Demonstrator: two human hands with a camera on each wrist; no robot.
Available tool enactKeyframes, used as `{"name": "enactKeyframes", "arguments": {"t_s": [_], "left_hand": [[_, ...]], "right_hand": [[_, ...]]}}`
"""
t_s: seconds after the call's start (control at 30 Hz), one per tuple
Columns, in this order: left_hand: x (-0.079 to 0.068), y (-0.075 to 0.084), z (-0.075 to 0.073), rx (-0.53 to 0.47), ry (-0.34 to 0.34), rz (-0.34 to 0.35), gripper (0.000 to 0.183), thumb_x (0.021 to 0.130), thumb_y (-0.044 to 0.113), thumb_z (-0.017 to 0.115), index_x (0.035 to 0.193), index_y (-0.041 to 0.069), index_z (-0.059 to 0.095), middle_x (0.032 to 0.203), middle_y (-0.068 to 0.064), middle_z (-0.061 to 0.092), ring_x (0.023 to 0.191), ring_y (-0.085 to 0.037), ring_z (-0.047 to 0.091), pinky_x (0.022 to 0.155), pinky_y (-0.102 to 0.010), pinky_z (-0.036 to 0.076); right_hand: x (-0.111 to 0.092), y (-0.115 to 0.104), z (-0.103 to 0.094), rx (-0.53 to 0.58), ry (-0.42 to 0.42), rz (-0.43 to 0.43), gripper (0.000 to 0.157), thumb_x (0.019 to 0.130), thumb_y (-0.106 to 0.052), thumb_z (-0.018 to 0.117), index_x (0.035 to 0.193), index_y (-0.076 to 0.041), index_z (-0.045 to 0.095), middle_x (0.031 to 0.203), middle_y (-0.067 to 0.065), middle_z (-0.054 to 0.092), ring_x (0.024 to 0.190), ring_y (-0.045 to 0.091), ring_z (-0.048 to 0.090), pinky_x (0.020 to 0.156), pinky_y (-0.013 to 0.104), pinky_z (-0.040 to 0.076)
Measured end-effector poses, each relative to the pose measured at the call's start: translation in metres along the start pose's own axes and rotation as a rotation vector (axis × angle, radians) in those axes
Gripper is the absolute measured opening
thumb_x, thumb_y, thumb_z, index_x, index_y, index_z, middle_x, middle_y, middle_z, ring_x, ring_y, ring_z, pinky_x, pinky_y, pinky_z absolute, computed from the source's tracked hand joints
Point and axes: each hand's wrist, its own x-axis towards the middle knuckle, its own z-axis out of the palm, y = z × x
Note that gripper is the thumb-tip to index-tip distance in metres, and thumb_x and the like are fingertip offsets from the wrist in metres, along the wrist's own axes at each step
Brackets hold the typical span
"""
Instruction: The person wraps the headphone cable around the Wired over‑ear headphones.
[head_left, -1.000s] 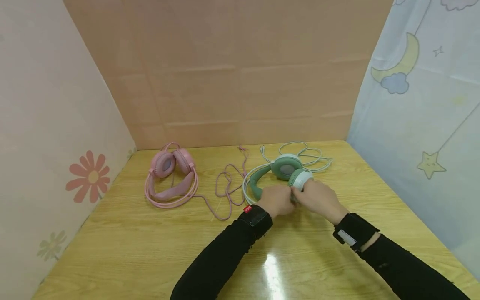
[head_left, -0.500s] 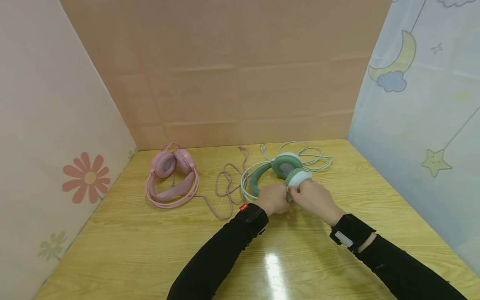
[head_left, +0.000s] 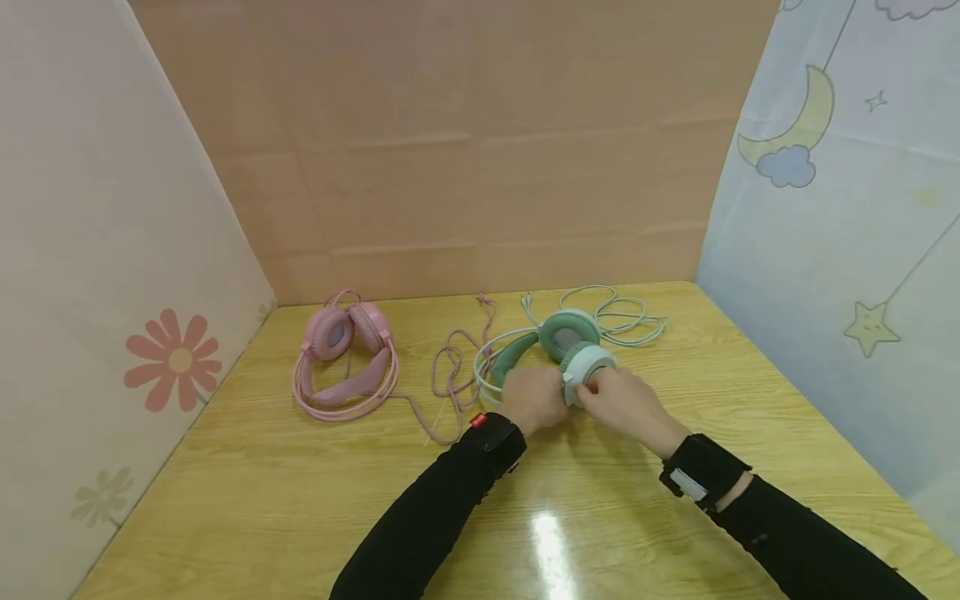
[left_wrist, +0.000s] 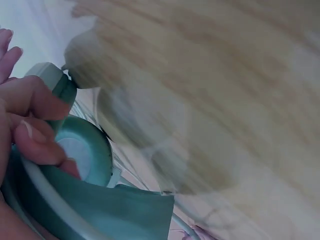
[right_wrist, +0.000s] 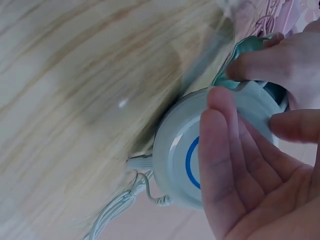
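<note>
Near the far edge of the bench (head_left: 262,500), right of its middle, the green headphones (head_left: 558,343) lie in both hands. The left hand (head_left: 534,398) has its fingers curled round the headband (head_left: 513,357), as the left wrist view shows. The right hand (head_left: 626,407) holds the near ear cup (head_left: 588,367) at its rim, thumb and fingers on either side; the fingers reach across the cup's white outer face, which carries a blue ring (right_wrist: 191,162). The far ear cup (head_left: 567,336) sits just behind the near one, its padded side showing. A pale cord (head_left: 619,314) lies in loose loops behind it, towards the bench's far right corner. Towards the far left corner lie the pink headphones (head_left: 348,389), well apart from both hands, and their pink cord (head_left: 453,387) winds across the bench to near the green headband. Black straps (head_left: 705,469) circle both wrists, above black sleeves (head_left: 412,521).
</note>
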Motion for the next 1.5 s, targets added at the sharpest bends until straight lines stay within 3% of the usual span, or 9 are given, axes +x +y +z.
{"name": "enactKeyframes", "arguments": {"t_s": [0.23, 0.43, 0.63, 0.8, 0.93, 1.17, 1.33, 1.5], "left_hand": [[-0.003, -0.008, -0.007, 0.044, 0.032, 0.079, 0.033, 0.083, 0.028, 0.071, 0.061, 0.020, 0.048, 0.057, 0.006, 0.047, 0.050, -0.010, 0.047, 0.048, -0.031, 0.040], [-0.007, -0.017, -0.015, 0.058, 0.062, 0.124, 0.030, 0.082, 0.029, 0.071, 0.065, 0.020, 0.049, 0.057, 0.007, 0.042, 0.049, -0.009, 0.043, 0.047, -0.030, 0.040], [-0.013, -0.025, -0.024, 0.053, 0.098, 0.136, 0.023, 0.077, 0.027, 0.074, 0.070, 0.020, 0.053, 0.061, 0.007, 0.044, 0.051, -0.009, 0.043, 0.048, -0.030, 0.039], [-0.018, -0.032, -0.031, 0.104, 0.211, 0.140, 0.021, 0.078, 0.022, 0.073, 0.074, 0.018, 0.053, 0.061, 0.007, 0.042, 0.050, -0.009, 0.042, 0.046, -0.029, 0.037], [-0.019, -0.039, -0.034, 0.138, 0.294, 0.139, 0.023, 0.078, 0.020, 0.074, 0.073, 0.017, 0.052, 0.060, 0.006, 0.042, 0.050, -0.009, 0.041, 0.046, -0.028, 0.036], [-0.019, -0.048, -0.033, 0.151, 0.378, 0.159, 0.024, 0.076, 0.018, 0.075, 0.073, 0.016, 0.052, 0.060, 0.006, 0.046, 0.048, -0.008, 0.041, 0.044, -0.026, 0.033], [-0.019, -0.052, -0.035, 0.168, 0.430, 0.173, 0.023, 0.073, 0.019, 0.078, 0.074, 0.016, 0.056, 0.060, 0.007, 0.049, 0.049, -0.008, 0.043, 0.045, -0.025, 0.034], [-0.018, -0.056, -0.041, 0.195, 0.525, 0.184, 0.019, 0.068, 0.013, 0.077, 0.072, 0.014, 0.058, 0.056, 0.006, 0.047, 0.047, -0.008, 0.038, 0.044, -0.024, 0.030]], "right_hand": [[-0.003, 0.003, -0.014, 0.105, 0.002, 0.014, 0.050, 0.104, -0.043, 0.050, 0.064, -0.013, 0.057, 0.055, -0.002, 0.054, 0.050, 0.016, 0.053, 0.051, 0.032, 0.037], [-0.003, 0.010, -0.021, 0.133, 0.009, 0.028, 0.057, 0.102, -0.056, 0.049, 0.063, -0.015, 0.054, 0.056, -0.001, 0.054, 0.052, 0.018, 0.054, 0.051, 0.032, 0.036], [-0.002, 0.020, -0.021, 0.100, 0.050, 0.043, 0.054, 0.102, -0.053, 0.050, 0.068, -0.012, 0.057, 0.058, 0.000, 0.051, 0.053, 0.018, 0.048, 0.052, 0.032, 0.034], [0.000, 0.031, -0.025, 0.075, 0.107, 0.060, 0.052, 0.102, -0.051, 0.051, 0.094, -0.004, 0.071, 0.077, 0.005, 0.063, 0.068, 0.021, 0.056, 0.061, 0.036, 0.043], [0.006, 0.042, -0.030, 0.057, 0.127, 0.064, 0.060, 0.102, -0.052, 0.051, 0.118, 0.003, 0.066, 0.104, 0.020, 0.070, 0.093, 0.036, 0.066, 0.076, 0.049, 0.051], [0.024, 0.064, -0.038, 0.011, 0.131, 0.073, 0.073, 0.100, -0.052, 0.054, 0.138, 0.010, 0.050, 0.135, 0.035, 0.053, 0.122, 0.053, 0.051, 0.093, 0.064, 0.044], [0.039, 0.073, -0.040, -0.045, 0.113, 0.058, 0.076, 0.097, -0.051, 0.059, 0.142, 0.009, 0.047, 0.141, 0.036, 0.047, 0.131, 0.056, 0.041, 0.101, 0.068, 0.037], [0.051, 0.079, -0.038, -0.069, 0.076, 0.025, 0.077, 0.095, -0.047, 0.063, 0.145, 0.008, 0.043, 0.143, 0.037, 0.044, 0.134, 0.058, 0.035, 0.105, 0.069, 0.033]]}}
